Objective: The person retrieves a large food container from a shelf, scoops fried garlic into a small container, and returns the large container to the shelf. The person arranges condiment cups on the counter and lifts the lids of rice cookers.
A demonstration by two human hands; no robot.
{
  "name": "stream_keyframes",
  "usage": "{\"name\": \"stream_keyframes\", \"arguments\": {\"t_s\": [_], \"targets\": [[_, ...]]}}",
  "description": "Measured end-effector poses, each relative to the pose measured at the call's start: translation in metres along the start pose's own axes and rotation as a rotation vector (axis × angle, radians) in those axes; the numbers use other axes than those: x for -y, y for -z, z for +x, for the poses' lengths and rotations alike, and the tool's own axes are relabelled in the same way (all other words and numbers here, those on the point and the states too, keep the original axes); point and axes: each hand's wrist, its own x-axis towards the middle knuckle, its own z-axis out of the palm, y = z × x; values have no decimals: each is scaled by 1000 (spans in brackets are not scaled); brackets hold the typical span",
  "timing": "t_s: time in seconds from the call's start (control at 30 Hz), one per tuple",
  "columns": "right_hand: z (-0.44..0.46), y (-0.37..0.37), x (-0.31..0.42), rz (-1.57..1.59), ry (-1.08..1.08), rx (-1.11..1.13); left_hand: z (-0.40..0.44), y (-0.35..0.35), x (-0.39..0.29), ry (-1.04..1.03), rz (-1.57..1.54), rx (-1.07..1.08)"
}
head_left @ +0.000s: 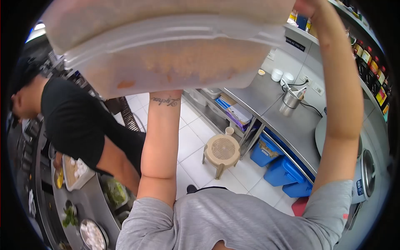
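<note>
Two translucent plastic containers, one on top of the other, are held up in front of my head. The lower plastic container shows orange-brown contents through its wall; the upper container is cut off by the view's top edge. My left arm reaches up beneath them, and the left hand is hidden behind the lower one. My right hand, blurred and partly out of view, grips the containers at their right edge.
A person in black bends over the counter at left, near a white tub and a bowl. A beige stool stands ahead on the tiled floor. Blue bins sit under the steel table. Bottles line the right shelf.
</note>
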Motion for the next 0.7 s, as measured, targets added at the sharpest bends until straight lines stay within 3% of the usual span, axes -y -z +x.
{"name": "stream_keyframes", "arguments": {"t_s": [0.13,0.33,0.7], "targets": [[-16,-45,-101,368,-243,-164,39,75,31,109,-53,-43],[-20,-58,-220,391,-383,-403,89,180,63,263,-93,-133],[-3,-82,-473,605,-537,-534,161,408,103,506,-74,-340]]}}
